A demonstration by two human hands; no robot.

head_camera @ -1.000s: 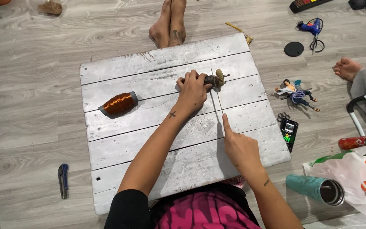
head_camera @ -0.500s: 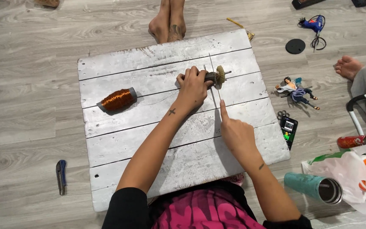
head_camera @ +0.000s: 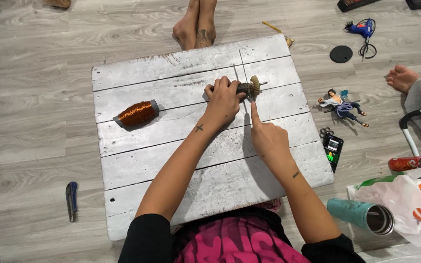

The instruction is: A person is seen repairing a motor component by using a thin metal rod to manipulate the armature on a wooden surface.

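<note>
My left hand (head_camera: 222, 100) is closed around a small dark spindle (head_camera: 250, 88) with a pale round disc at its right end, lying on a white plank board (head_camera: 181, 160). A thin wire (head_camera: 243, 65) runs from the board's far edge down past the disc. My right hand (head_camera: 269, 139) has its index finger stretched out with the tip on the wire's near end just below the spindle; its other fingers are curled. A spool of copper-coloured wire (head_camera: 137, 113) lies on the board to the left, apart from both hands.
Another person's bare feet (head_camera: 197, 24) rest beyond the board, and a third person's foot (head_camera: 402, 78) is at right. On the floor lie a figurine (head_camera: 341, 103), scissors and a small device (head_camera: 332, 146), a teal tumbler (head_camera: 361, 214), plastic bags, a glue gun (head_camera: 361, 28) and a utility knife (head_camera: 71, 199).
My right hand has slid up the board along the wire, its fingertip now close under the spindle. My left hand stays on the spindle.
</note>
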